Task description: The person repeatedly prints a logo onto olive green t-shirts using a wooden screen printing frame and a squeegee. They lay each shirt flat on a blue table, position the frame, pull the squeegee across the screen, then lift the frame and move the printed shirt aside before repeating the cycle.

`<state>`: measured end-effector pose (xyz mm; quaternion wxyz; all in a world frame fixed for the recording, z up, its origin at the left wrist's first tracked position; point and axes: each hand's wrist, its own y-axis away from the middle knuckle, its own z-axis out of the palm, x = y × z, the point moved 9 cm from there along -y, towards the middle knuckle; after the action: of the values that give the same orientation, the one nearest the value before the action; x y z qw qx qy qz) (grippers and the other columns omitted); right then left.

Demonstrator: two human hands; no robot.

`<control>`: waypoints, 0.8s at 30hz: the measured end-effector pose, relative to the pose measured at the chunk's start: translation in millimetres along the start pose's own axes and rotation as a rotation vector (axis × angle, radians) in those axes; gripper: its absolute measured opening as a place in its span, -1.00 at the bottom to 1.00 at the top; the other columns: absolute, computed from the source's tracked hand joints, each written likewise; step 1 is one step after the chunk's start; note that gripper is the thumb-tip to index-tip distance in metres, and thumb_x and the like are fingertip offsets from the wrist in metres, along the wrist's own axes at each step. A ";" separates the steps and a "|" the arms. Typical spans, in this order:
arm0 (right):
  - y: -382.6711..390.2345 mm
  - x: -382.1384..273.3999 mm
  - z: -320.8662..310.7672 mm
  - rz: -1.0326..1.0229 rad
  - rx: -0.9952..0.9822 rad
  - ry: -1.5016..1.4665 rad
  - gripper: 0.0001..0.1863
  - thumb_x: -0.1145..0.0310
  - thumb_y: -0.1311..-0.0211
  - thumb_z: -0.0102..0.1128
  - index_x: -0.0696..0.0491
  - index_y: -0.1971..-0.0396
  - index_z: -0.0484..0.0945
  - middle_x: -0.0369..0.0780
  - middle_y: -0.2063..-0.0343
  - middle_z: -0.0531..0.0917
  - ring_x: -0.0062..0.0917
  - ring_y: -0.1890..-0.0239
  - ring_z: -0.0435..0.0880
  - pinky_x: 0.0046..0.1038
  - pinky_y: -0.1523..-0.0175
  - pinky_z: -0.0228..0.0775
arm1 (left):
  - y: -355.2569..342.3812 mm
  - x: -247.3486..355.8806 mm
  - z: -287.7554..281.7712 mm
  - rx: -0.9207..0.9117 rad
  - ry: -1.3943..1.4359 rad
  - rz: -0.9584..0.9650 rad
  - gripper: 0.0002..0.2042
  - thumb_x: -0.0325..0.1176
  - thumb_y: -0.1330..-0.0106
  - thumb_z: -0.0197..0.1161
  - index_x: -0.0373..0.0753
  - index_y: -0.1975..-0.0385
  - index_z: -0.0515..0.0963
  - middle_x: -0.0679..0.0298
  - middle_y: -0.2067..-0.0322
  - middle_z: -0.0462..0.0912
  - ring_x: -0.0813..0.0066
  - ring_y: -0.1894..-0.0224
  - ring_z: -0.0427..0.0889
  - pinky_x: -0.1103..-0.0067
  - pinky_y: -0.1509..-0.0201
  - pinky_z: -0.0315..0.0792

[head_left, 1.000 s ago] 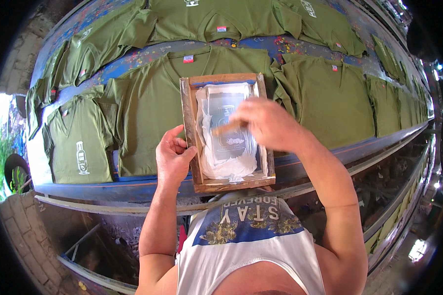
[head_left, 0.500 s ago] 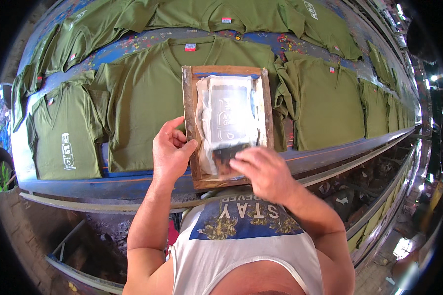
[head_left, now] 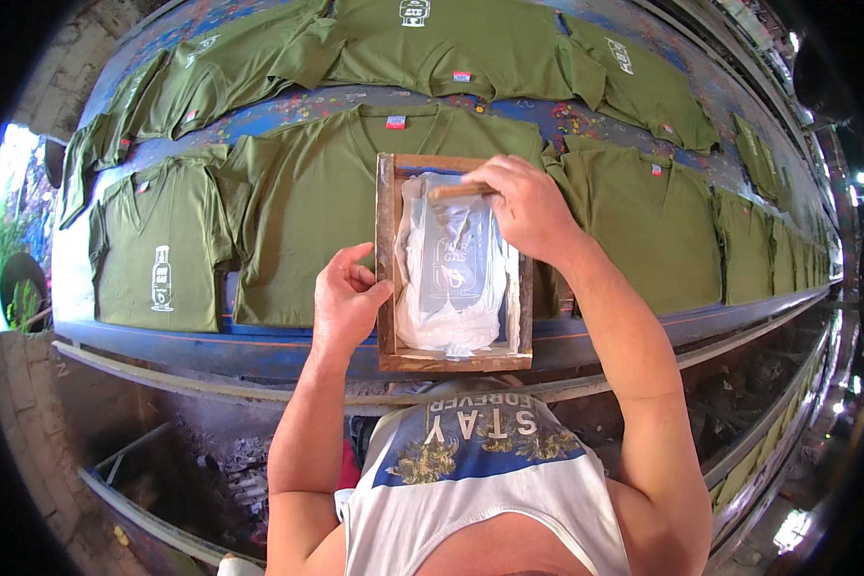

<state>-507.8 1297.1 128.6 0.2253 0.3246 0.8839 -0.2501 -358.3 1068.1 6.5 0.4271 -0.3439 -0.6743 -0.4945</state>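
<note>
A wooden-framed printing screen (head_left: 456,364) lies on an olive-green V-neck T-shirt (head_left: 302,182). My left hand (head_left: 346,300) grips the frame's left side, its thumb on the rim and its fingers against the outer edge. At the screen's far end, my right hand (head_left: 530,209) is closed round a squeegee (head_left: 458,191) with a brown wooden edge showing. White ink (head_left: 442,328) covers much of the mesh, thickest at the near end and along the sides. In the middle a bottle-shaped stencil (head_left: 454,254) shows through. The squeegee's blade is hidden from sight.
On the long blue table (head_left: 288,348) more olive T-shirts lie in two rows. The one on the left (head_left: 120,250) bears a white bottle print, while the one on the right (head_left: 648,240) shows plain fabric. A rail (head_left: 192,386) runs along the table's near edge.
My right hand has carried the squeegee from the screen's near end to its far end. White ink now lies thick near me. My left hand keeps its hold on the frame.
</note>
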 end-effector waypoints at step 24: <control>12.4 11.1 1.5 -0.047 0.033 -0.011 -0.66 0.62 -0.25 0.30 0.12 -0.02 0.75 -0.07 0.04 0.78 -0.02 -0.11 0.74 -0.04 -0.25 0.60 | 5.0 -4.3 -2.6 0.058 0.008 0.033 -0.43 -0.62 -0.31 0.54 -0.48 -0.36 0.62 0.42 0.33 0.63 0.70 0.33 0.60 0.64 0.22 0.54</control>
<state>-506.5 1309.7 117.6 0.2189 0.3063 0.8858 -0.2714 -351.5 1066.7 4.8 0.4476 -0.3404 -0.6810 -0.4690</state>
